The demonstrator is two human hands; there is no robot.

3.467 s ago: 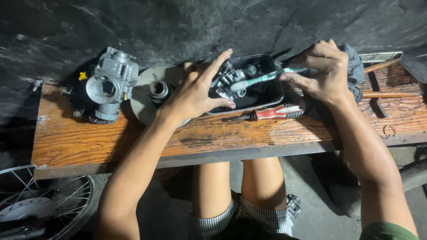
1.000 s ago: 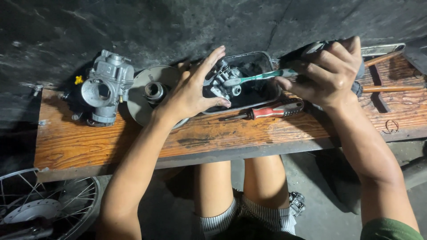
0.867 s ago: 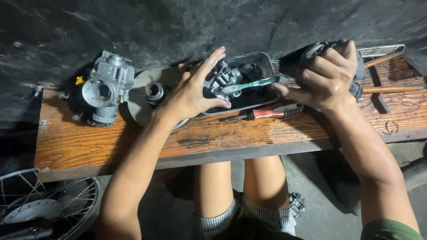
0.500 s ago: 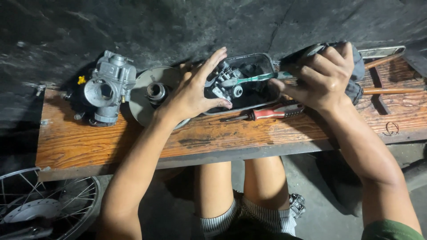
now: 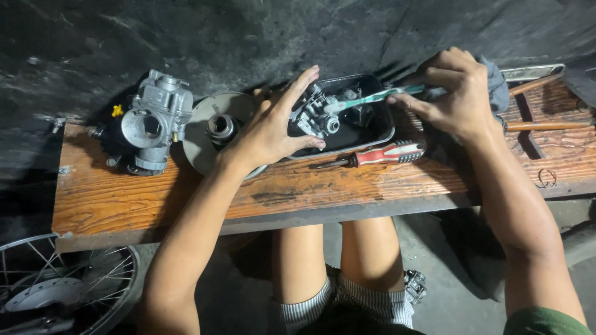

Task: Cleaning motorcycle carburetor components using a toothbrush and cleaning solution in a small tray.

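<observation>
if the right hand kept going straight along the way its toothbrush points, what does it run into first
The right hand points its teal toothbrush leftward into the black tray. First in that line is the small metal carburetor part that the left hand steadies; the brush head looks on or just short of it.

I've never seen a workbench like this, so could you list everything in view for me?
Wooden bench: one, orange-brown, across the middle.
Carburetor: one, silver, bench left.
Round plate: one, grey, beside the carburetor, a small metal cup on it.
Tray: one, black, bench centre.
Metal part: one, silver, in the tray.
Toothbrush: one, teal and white.
Screwdriver: one, red handle, before the tray.
Cloth: one, grey-blue.
Spoked wheel: one, lower left.
Left hand: steadies the metal part.
Right hand: holds the toothbrush.
</observation>
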